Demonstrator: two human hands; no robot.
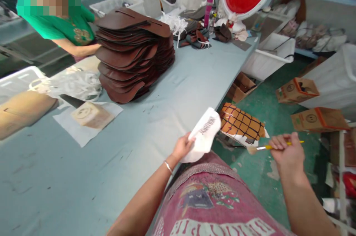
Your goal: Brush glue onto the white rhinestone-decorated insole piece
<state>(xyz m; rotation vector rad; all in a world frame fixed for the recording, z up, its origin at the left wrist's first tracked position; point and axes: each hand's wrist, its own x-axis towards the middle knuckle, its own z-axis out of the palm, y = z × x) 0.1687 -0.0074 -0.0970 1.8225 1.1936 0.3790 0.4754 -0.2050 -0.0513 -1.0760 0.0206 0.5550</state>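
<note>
My left hand [183, 147] grips the near edge of a white insole-shaped piece [204, 132] with dark printed lettering, tilted above the table's edge. In my right hand [287, 150], out to the right over the floor, is a paintbrush [268, 147] with a yellow handle and pale bristles pointing left. The brush is apart from the white piece. Below and between the hands sits a box with an orange, black-gridded top [241, 123]. A tall stack of brown leather pieces [136, 54] stands on the blue-grey table [133, 176].
A block on white paper [90, 115] lies left, near tan pieces [25, 112] and white straps [72, 84]. Across the table a person in a green shirt [75, 32] reaches toward the stack. Cardboard boxes [297, 89] and a white bin [269, 58] stand right.
</note>
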